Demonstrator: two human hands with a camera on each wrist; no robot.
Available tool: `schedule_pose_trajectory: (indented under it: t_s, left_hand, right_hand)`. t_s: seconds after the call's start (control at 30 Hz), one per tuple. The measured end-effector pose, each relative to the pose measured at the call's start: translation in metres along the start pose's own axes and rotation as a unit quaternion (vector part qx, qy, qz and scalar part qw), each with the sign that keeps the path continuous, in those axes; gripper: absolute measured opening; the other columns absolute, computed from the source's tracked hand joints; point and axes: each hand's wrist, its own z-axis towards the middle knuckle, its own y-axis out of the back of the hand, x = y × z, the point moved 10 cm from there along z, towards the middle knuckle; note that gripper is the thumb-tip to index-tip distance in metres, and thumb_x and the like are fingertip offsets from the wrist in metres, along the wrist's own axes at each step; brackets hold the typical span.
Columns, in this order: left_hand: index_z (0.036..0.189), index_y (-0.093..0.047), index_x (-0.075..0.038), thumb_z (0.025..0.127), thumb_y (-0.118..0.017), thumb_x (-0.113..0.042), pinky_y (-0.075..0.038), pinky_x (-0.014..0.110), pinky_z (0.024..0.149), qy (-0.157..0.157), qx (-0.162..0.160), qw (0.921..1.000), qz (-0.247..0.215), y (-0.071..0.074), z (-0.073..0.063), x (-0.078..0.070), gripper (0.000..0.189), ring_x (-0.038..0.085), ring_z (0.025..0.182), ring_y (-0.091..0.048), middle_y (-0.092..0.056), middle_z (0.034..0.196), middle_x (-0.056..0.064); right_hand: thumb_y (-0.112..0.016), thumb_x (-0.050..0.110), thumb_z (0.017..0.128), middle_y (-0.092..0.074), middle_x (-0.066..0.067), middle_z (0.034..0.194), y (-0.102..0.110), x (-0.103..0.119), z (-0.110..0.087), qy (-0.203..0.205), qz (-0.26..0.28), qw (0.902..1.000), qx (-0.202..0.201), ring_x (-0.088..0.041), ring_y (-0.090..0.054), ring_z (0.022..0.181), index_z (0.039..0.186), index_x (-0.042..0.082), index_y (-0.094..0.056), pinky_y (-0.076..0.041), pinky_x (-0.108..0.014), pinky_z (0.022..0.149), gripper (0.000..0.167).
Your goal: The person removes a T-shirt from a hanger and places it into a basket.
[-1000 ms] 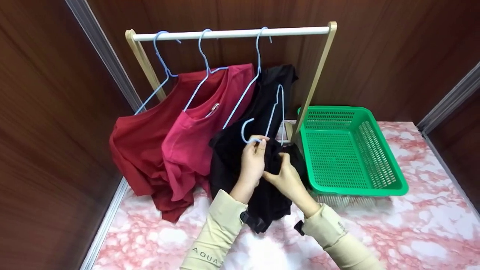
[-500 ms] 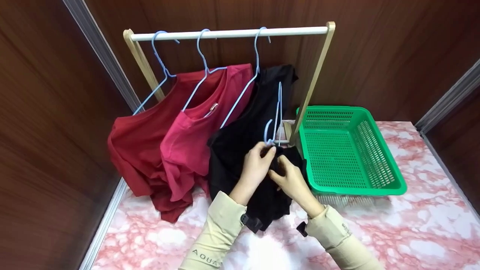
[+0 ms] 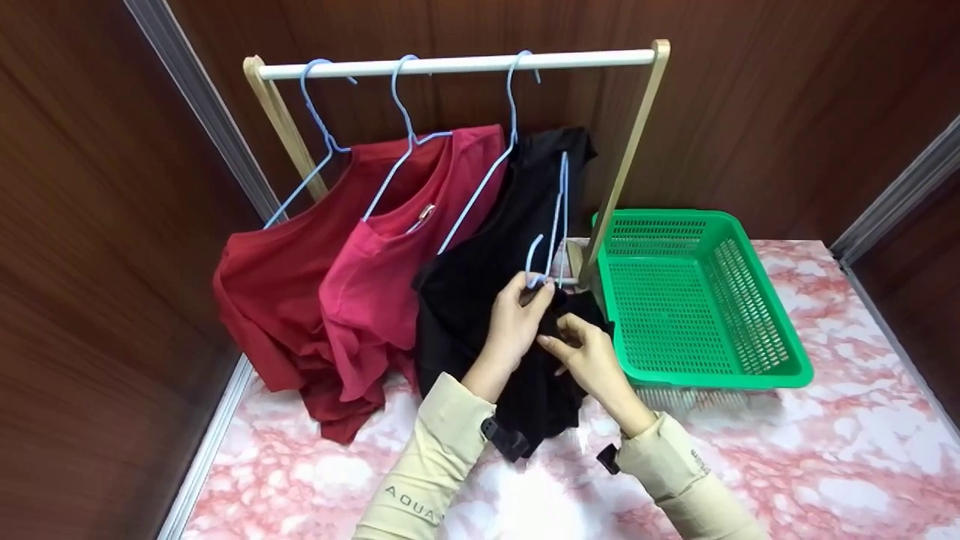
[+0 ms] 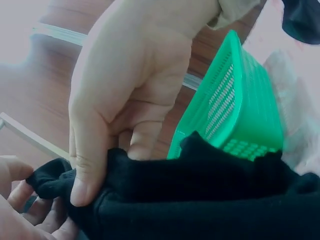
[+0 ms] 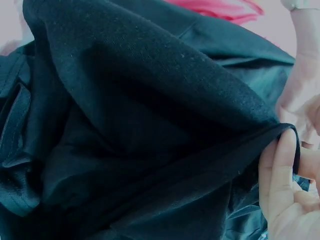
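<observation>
A light-blue wire hanger [image 3: 563, 191] stands above a black garment [image 4: 210, 200] in the head view, its hook turned to the left. At the hook's base my left hand [image 3: 516, 319] pinches the hanger and the garment's edge between thumb and fingers. Just right of it, my right hand [image 3: 592, 358] pinches another bit of the black cloth. In the left wrist view that right hand's thumb presses on the cloth's edge, and the left hand's fingertips [image 4: 20, 187] grip a fold beside it. A wide opening of the garment [image 5: 150, 90] faces the right wrist camera.
A rack with a white rod [image 3: 457, 65] stands behind. On it hang a dark red shirt [image 3: 285, 277], a pink-red shirt [image 3: 375, 292] and another black garment [image 3: 480, 255], on blue hangers. A green basket [image 3: 772, 322] sits right, on the pink marbled surface [image 3: 832, 465].
My left hand has shifted right, toward the right hand, and the held hanger has turned so that it shows narrower. The hook has moved right with it. The hung clothes stay put.
</observation>
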Motion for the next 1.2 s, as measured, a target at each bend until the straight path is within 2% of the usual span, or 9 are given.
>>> schedule_pose_trajectory:
  t_s: [0.13,0.3,0.47,0.6,0.7,0.83,1.0,1.1,1.2]
  left_hand:
    - [0.1,-0.062,0.006,0.092,-0.058,-0.008,-0.05,0.025,0.093,0.015,-0.03,0.9983,-0.047,0.003,0.002,0.001,0.017,0.021,0.103,-0.066,-0.069,0.109,0.023]
    - [0.109,-0.059,0.009,0.096,-0.052,-0.006,-0.051,0.025,0.088,-0.021,-0.029,0.9974,-0.062,0.006,0.006,-0.01,0.021,0.028,0.099,-0.066,-0.068,0.108,0.026]
    - [0.136,-0.044,0.004,0.094,-0.049,0.003,-0.054,0.032,0.084,-0.046,0.05,0.9969,-0.04,-0.005,0.006,-0.016,0.043,0.032,0.089,-0.067,-0.065,0.11,0.028]
    - [0.15,-0.022,-0.005,0.095,-0.045,0.006,-0.056,0.034,0.083,-0.034,0.129,0.9907,-0.028,-0.016,0.004,-0.013,0.06,0.037,0.087,-0.069,-0.064,0.111,0.031]
    - [0.153,-0.014,-0.01,0.099,-0.04,0.0,-0.058,0.033,0.076,-0.015,0.152,0.9882,-0.01,-0.017,0.004,-0.01,0.06,0.036,0.086,-0.07,-0.064,0.115,0.029]
    - [0.152,-0.016,-0.012,0.102,-0.037,-0.006,-0.058,0.03,0.065,-0.003,0.136,0.9904,0.022,-0.011,0.007,-0.007,0.055,0.033,0.085,-0.072,-0.064,0.121,0.023]
    - [0.131,-0.031,0.002,0.102,-0.038,-0.005,-0.056,0.025,0.057,-0.004,0.101,0.9946,0.021,-0.005,0.01,-0.005,0.031,0.035,0.082,-0.071,-0.064,0.122,0.024]
    - [0.119,-0.037,0.003,0.101,-0.04,-0.006,-0.056,0.024,0.056,-0.002,0.079,0.9968,0.014,-0.001,0.014,-0.003,0.02,0.031,0.076,-0.072,-0.066,0.116,0.025]
    - [0.12,-0.043,0.002,0.1,-0.045,-0.007,-0.056,0.027,0.055,-0.005,0.052,0.9986,0.013,0.005,0.018,-0.001,0.023,0.018,0.062,-0.068,-0.066,0.103,0.025]
  right_hand:
    - [-0.07,0.009,0.085,-0.062,-0.007,0.072,0.0,0.001,-0.006,0.01,0.008,0.9999,0.0,-0.007,-0.057,0.046,0.085,0.001,-0.061,-0.051,-0.024,0.046,0.012]
    - [-0.068,0.004,0.084,-0.068,-0.013,0.078,-0.005,-0.005,-0.015,0.017,0.012,0.9998,0.005,-0.012,-0.061,0.052,0.086,0.002,-0.062,-0.052,-0.026,0.047,0.007]
    - [-0.066,-0.001,0.084,-0.068,-0.013,0.076,-0.006,-0.011,-0.023,0.021,0.023,0.9995,-0.005,-0.012,-0.061,0.052,0.087,0.003,-0.061,-0.054,-0.031,0.05,0.007]
    - [-0.063,-0.005,0.081,-0.066,-0.011,0.072,-0.003,-0.012,-0.03,0.027,0.014,0.9993,-0.021,-0.008,-0.057,0.051,0.086,0.0,-0.06,-0.052,-0.024,0.05,0.007]
    - [-0.062,-0.008,0.078,-0.062,-0.01,0.068,0.002,-0.012,-0.035,0.029,-0.004,0.9987,-0.041,-0.003,-0.051,0.05,0.082,-0.001,-0.058,-0.047,-0.019,0.049,0.009]
    - [-0.062,-0.011,0.074,-0.054,-0.003,0.061,0.008,-0.019,-0.041,0.031,-0.023,0.9973,-0.062,0.001,-0.044,0.048,0.077,0.001,-0.056,-0.041,-0.017,0.049,0.014]
    - [-0.063,-0.009,0.072,-0.043,0.007,0.058,0.007,-0.028,-0.049,0.059,-0.033,0.9963,-0.054,0.003,-0.039,0.05,0.074,0.007,-0.054,-0.035,-0.016,0.05,0.019]
    - [-0.062,-0.008,0.07,-0.041,0.008,0.059,0.007,-0.033,-0.054,0.072,-0.036,0.9957,-0.046,0.003,-0.037,0.052,0.073,0.008,-0.052,-0.033,-0.016,0.05,0.019]
    - [-0.06,-0.008,0.07,-0.04,0.009,0.059,0.006,-0.041,-0.059,0.066,-0.035,0.9965,-0.036,0.004,-0.036,0.053,0.072,0.008,-0.051,-0.032,-0.016,0.05,0.019]
